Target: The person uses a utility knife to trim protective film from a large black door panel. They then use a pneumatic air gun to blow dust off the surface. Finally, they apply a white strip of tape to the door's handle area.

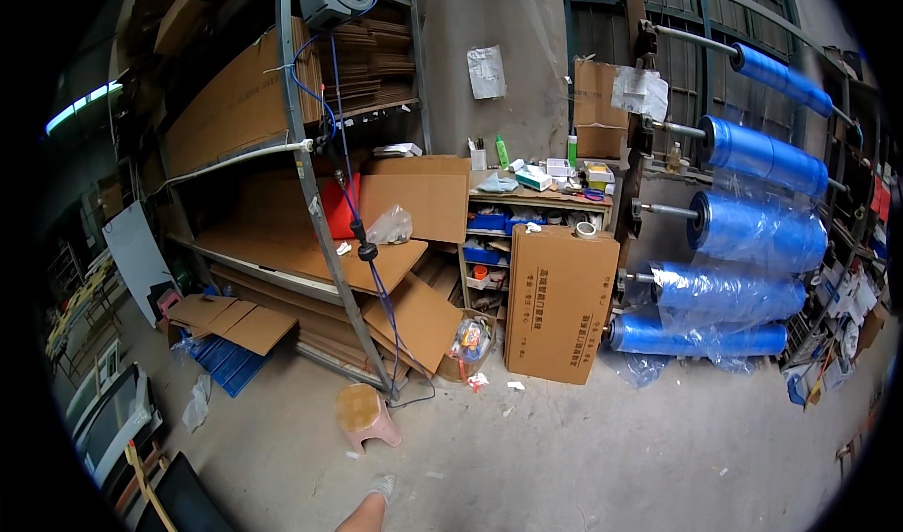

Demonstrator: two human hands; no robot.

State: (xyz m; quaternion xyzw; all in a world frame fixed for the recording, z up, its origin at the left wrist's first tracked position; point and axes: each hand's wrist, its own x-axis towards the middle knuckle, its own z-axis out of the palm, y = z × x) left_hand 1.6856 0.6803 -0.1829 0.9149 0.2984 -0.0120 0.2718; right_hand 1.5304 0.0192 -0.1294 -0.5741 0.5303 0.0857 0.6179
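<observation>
Neither my left hand nor my right hand is in view. At the lower edge a bare lower leg comes in, with a light grey covering on the foot. Just ahead of it on the floor stands a pink stool with a tan top. Beyond that, a tall brown carton leans against a small shelf unit, and a roll of tape rests at its top edge. A basket with colourful packets inside sits to the carton's left.
A metal rack with cardboard sheets stands left, blue cables hanging beside it. Rolls of blue plastic film hang on rods at right. A cluttered worktop is at the back. Dark panels lean lower left; scraps lie on the floor.
</observation>
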